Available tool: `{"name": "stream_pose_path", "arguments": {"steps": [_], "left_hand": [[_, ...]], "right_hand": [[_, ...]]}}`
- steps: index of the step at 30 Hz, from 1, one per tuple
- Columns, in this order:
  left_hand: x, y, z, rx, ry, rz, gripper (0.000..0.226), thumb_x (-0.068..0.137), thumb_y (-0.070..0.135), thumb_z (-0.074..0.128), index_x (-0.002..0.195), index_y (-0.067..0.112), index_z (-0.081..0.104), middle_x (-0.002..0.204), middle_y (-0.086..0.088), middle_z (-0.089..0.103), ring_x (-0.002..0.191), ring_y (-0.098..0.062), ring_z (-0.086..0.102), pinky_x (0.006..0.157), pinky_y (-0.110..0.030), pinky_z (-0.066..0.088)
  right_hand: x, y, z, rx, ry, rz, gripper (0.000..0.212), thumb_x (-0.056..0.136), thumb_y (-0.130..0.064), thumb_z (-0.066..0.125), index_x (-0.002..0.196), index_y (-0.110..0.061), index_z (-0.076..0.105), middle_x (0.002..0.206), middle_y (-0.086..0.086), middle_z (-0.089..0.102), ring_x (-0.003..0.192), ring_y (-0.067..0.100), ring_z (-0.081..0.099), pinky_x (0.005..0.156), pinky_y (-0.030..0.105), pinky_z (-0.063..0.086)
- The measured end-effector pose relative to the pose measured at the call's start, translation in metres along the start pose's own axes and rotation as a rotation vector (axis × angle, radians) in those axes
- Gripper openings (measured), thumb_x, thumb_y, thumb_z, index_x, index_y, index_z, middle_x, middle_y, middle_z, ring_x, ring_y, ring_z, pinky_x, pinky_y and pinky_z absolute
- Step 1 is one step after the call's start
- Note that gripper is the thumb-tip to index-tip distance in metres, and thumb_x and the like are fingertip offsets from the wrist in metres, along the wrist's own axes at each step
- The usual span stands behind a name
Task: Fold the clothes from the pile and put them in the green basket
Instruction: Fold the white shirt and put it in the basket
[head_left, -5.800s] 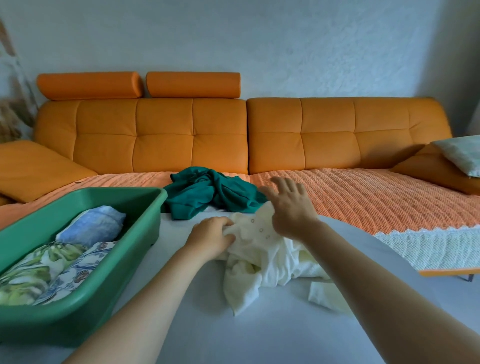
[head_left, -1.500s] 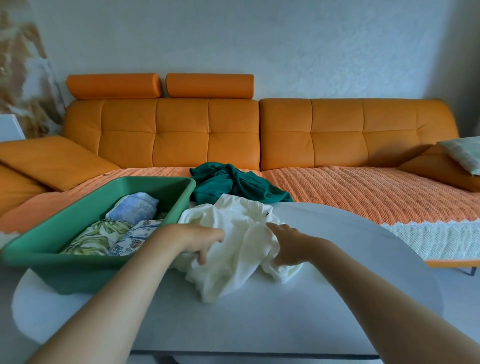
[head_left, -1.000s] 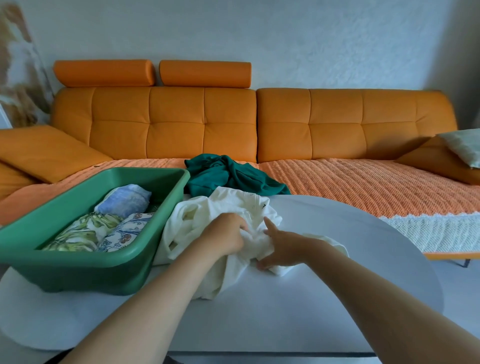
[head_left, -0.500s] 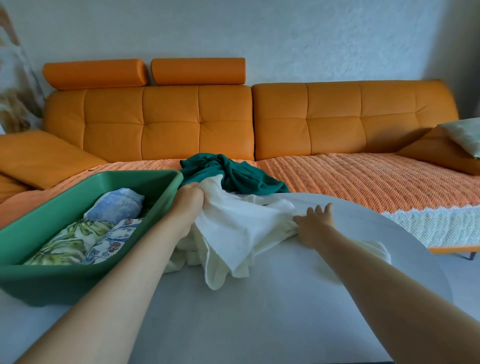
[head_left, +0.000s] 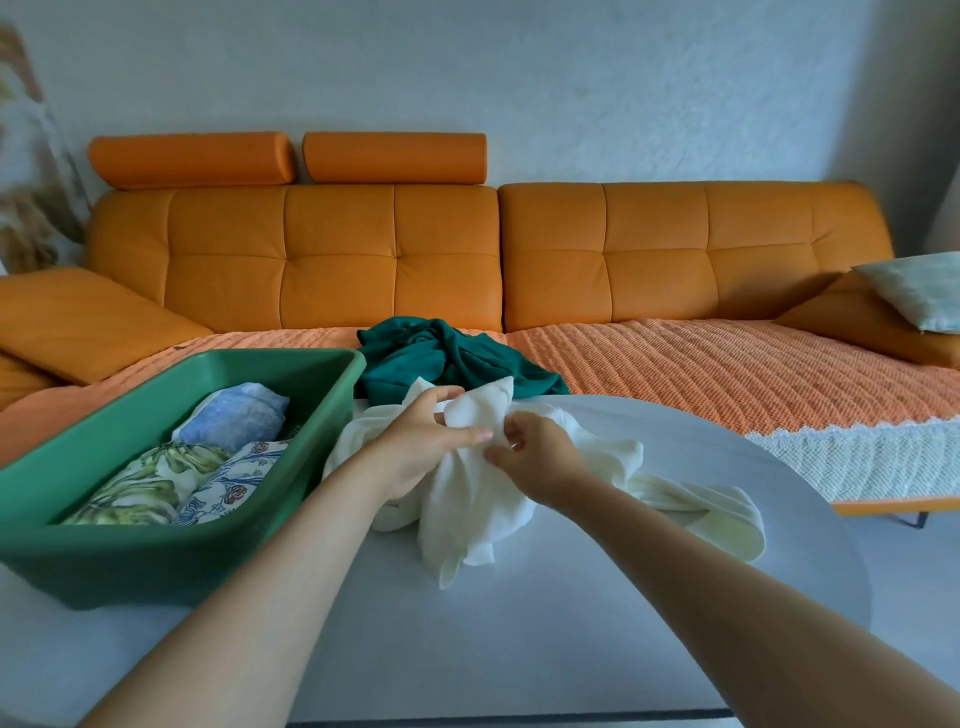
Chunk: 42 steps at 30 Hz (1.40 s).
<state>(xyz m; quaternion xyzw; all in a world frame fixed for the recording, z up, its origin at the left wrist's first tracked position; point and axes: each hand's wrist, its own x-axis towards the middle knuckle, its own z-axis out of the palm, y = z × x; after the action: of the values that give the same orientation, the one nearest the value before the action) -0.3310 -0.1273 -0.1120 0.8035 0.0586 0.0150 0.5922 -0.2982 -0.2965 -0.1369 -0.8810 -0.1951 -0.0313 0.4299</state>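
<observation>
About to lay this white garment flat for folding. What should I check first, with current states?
1. Left hand grips white garment: ok.
2. Right hand pinches it: ok.
3. Garment spread flat: not ok, bunched.
4. Bare table in front of it: ok.
5. Green basket has room: ok.
6. Teal garment clear of it: cannot tell.

Can't see the fingertips of the right hand (head_left: 535, 457) or the palm of the left hand (head_left: 415, 449), tucked into the white cloth (head_left: 467, 514). Can't tell what kind of clothing. Can't see the bottom of the dark green cloth (head_left: 441, 358), behind the white one. Can't see the left end of the green basket (head_left: 208, 543) or the near end of the table (head_left: 571, 634), past the picture's edges.
</observation>
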Motion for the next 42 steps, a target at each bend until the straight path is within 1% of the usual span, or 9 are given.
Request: {"name": "stream_pose_path", "arguments": {"steps": [9, 11, 14, 17, 20, 24, 28, 37, 42], "left_hand": [[-0.015, 0.005, -0.009, 0.378, 0.154, 0.124, 0.054, 0.092, -0.005, 0.045, 0.130, 0.032, 0.051, 0.120, 0.000, 0.058, 0.104, -0.019, 0.059, 0.072, -0.029, 0.048], [-0.018, 0.008, -0.016, 0.431, 0.199, 0.140, 0.052, 0.092, -0.005, 0.037, 0.122, 0.033, 0.053, 0.130, -0.004, 0.052, 0.109, -0.020, 0.055, 0.069, -0.028, 0.043], [-0.025, 0.011, -0.020, 0.497, 0.117, 0.097, 0.029, 0.092, 0.022, 0.050, 0.116, 0.039, 0.051, 0.117, -0.006, 0.056, 0.091, -0.018, 0.054, 0.066, -0.030, 0.039], [-0.031, 0.008, -0.025, 0.851, 0.089, 0.107, 0.054, 0.074, 0.058, 0.069, 0.120, 0.043, 0.044, 0.108, 0.009, 0.054, 0.094, -0.015, 0.053, 0.071, -0.031, 0.043], [-0.033, 0.003, -0.025, 1.023, 0.066, 0.181, 0.052, 0.085, 0.011, 0.057, 0.130, 0.033, 0.041, 0.110, 0.004, 0.052, 0.079, -0.015, 0.046, 0.058, -0.030, 0.033], [-0.040, 0.002, -0.034, 1.001, -0.043, 0.265, 0.074, 0.078, -0.017, 0.036, 0.129, 0.037, 0.044, 0.122, 0.007, 0.047, 0.094, -0.017, 0.046, 0.058, -0.028, 0.031], [-0.047, 0.006, -0.042, 1.020, -0.030, 0.230, 0.070, 0.083, -0.015, 0.037, 0.130, 0.036, 0.041, 0.099, 0.004, 0.048, 0.061, -0.016, 0.038, 0.050, -0.030, 0.025], [-0.058, 0.000, -0.043, 1.256, 0.086, 0.289, 0.050, 0.078, -0.012, 0.040, 0.103, 0.028, 0.057, 0.102, 0.004, 0.051, 0.098, -0.029, 0.050, 0.071, -0.035, 0.037], [-0.059, -0.004, -0.029, 1.486, 0.200, 0.435, 0.066, 0.079, 0.002, 0.056, 0.138, 0.028, 0.039, 0.127, 0.000, 0.041, 0.116, -0.022, 0.040, 0.096, -0.034, 0.037]], "right_hand": [[-0.006, -0.012, -0.026, 0.400, 0.217, 0.194, 0.037, 0.092, -0.001, 0.032, 0.097, -0.012, 0.067, 0.088, 0.006, 0.067, 0.086, 0.025, 0.063, 0.072, 0.033, 0.053], [-0.005, -0.008, -0.034, 0.311, 0.183, 0.150, 0.028, 0.094, -0.026, 0.040, 0.098, -0.015, 0.065, 0.090, 0.005, 0.067, 0.092, 0.029, 0.064, 0.083, 0.044, 0.054], [-0.006, -0.004, -0.048, -0.424, -0.046, 0.000, 0.069, 0.073, -0.081, 0.051, 0.108, -0.022, 0.051, 0.100, -0.005, 0.058, 0.091, 0.021, 0.057, 0.080, 0.042, 0.048], [-0.009, 0.010, -0.044, -0.717, -0.102, -0.036, 0.067, 0.077, -0.052, 0.068, 0.125, -0.020, 0.033, 0.112, 0.000, 0.047, 0.099, 0.024, 0.056, 0.076, 0.034, 0.042], [-0.014, 0.025, -0.042, -0.737, -0.083, -0.048, 0.057, 0.084, -0.016, 0.059, 0.133, -0.022, 0.031, 0.124, 0.005, 0.045, 0.101, 0.026, 0.057, 0.075, 0.033, 0.042], [-0.018, 0.032, -0.052, -0.736, -0.145, -0.253, 0.077, 0.084, 0.000, 0.057, 0.147, -0.038, 0.032, 0.147, -0.004, 0.038, 0.129, 0.021, 0.044, 0.106, 0.037, 0.038], [-0.022, 0.026, -0.064, -0.643, -0.197, -0.226, 0.053, 0.082, 0.007, 0.049, 0.118, -0.028, 0.065, 0.112, -0.005, 0.053, 0.114, 0.021, 0.051, 0.096, 0.030, 0.041], [-0.027, 0.037, -0.077, -1.209, -0.327, -0.061, 0.036, 0.091, -0.032, 0.053, 0.125, -0.030, 0.064, 0.115, -0.007, 0.065, 0.110, 0.018, 0.056, 0.099, 0.034, 0.040], [-0.032, 0.036, -0.060, -0.941, -0.150, 0.048, 0.052, 0.089, -0.061, 0.049, 0.127, -0.026, 0.058, 0.117, 0.002, 0.056, 0.106, 0.023, 0.056, 0.091, 0.039, 0.046]]}}
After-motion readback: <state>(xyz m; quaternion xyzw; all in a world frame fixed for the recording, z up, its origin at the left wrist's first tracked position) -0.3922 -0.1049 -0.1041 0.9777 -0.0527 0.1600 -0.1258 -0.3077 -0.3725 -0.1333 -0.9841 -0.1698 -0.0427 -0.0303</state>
